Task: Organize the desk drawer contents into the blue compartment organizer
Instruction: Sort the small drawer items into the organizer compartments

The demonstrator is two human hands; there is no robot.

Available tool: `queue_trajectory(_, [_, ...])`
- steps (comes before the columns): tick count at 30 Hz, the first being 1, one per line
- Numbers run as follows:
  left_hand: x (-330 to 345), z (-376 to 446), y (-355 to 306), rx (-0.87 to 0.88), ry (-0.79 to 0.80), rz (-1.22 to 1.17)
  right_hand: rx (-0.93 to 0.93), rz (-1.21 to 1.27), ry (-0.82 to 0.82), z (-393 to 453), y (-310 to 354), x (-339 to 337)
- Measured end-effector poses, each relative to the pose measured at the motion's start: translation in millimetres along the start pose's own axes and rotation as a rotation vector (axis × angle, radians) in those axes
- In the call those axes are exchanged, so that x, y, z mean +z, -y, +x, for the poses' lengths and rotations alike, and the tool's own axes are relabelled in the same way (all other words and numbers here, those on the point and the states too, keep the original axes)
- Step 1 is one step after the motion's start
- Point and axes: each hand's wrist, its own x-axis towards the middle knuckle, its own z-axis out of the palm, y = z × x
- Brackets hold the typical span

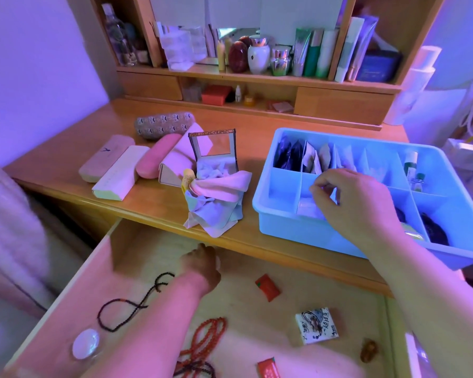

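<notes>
The blue compartment organizer (311, 230) stands on the desk at the right; its back cells hold dark and pale sachets and small bottles. My right hand (358, 203) hovers over the front middle cell, fingertips pinching a small pale packet (335, 193). Below, the open drawer (112, 249) holds a dark bead string (126, 315), a red bead necklace (208, 336), two red packets (268, 287), a white printed box (316, 326) and a small amber piece (369, 350). My left hand (201, 264) reaches to the drawer's back under the desk edge, fingers hidden in shadow.
On the desk's left lie several glasses cases (159, 155) and a small mirrored box (215, 156) with cloths (216, 203) spilling over the front edge. A round white disc (85, 345) sits on the drawer's left rim. The back shelf holds bottles and tubes (260, 55).
</notes>
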Motion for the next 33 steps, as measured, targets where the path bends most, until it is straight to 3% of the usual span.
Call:
queue_trajectory(2, [9.2, -9.8, -5.2, 0.051, -0.022, 0.085, -0.203, 0.031, -0.23, -12.8, 9.7, -2.5])
queue_trajectory(3, [13.4, -14.5, -5.6, 0.055, -0.023, 0.103, -0.295, 0.074, -0.267, -23.6, 16.4, -1.3])
queue_trajectory(6, [17.6, -30.6, 4.0, 0.066, -0.096, -0.057, -0.404, 0.245, -0.09, -66.0, 33.0, 16.3])
queue_trajectory(8, [16.0, -48.3, 8.9, 0.078, -0.151, -0.56, -0.212, 0.348, 0.13, -88.7, 38.6, 30.5])
queue_trajectory(10, [7.5, -73.3, 4.1, 0.03, -0.084, -1.144, 0.087, 0.398, 0.389, -101.6, 43.5, 43.2])
queue_trajectory(12, [-1.0, -94.2, -4.3, 0.049, -0.012, -1.515, 0.32, 0.495, 0.542, -106.2, 46.6, 52.9])
queue_trajectory(14, [-9.8, -110.9, -12.8, 0.117, 0.077, -1.734, 0.402, 0.607, 0.544, -106.0, 52.7, 52.9])
queue_trajectory(17, [-15.3, -120.6, -13.0, 0.166, 0.14, -1.921, 0.325, 0.547, 0.463, -95.7, 61.3, 41.3])
queue_trajectory(19, [-11.9, -119.9, -5.5, 0.131, 0.059, -1.849, 0.265, 0.525, 0.29, -73.0, 57.4, 20.8])
queue_trajectory(21, [-1.2, -117.7, 4.3, 0.041, -0.062, -1.598, 0.262, 0.473, 0.088, -39.1, 40.4, -2.8])
queue_trajectory(23, [10.7, -117.6, 12.0, 0.004, -0.099, -1.415, 0.327, 0.326, -0.003, -5.1, 16.4, -18.1])
queue_trajectory(27, [35.5, -115.0, 16.2, 0.077, 0.029, -1.226, 0.422, 0.145, 0.257, 23.6, -7.8, -8.7])
queue_trajectory(29, [44.1, -112.9, 20.4, 0.024, -0.03, -1.13, 0.371, -0.025, 0.359, 22.1, -10.5, 2.2])
queue_trajectory(31, [47.1, -114.1, 31.6, -0.041, -0.141, -1.117, 0.33, -0.141, 0.322, 20.6, -11.6, 7.4])
queue_trajectory(33, [47.4, -116.4, 51.9, -0.105, -0.259, -1.085, 0.283, -0.154, 0.147, 16.9, -7.9, 5.8])
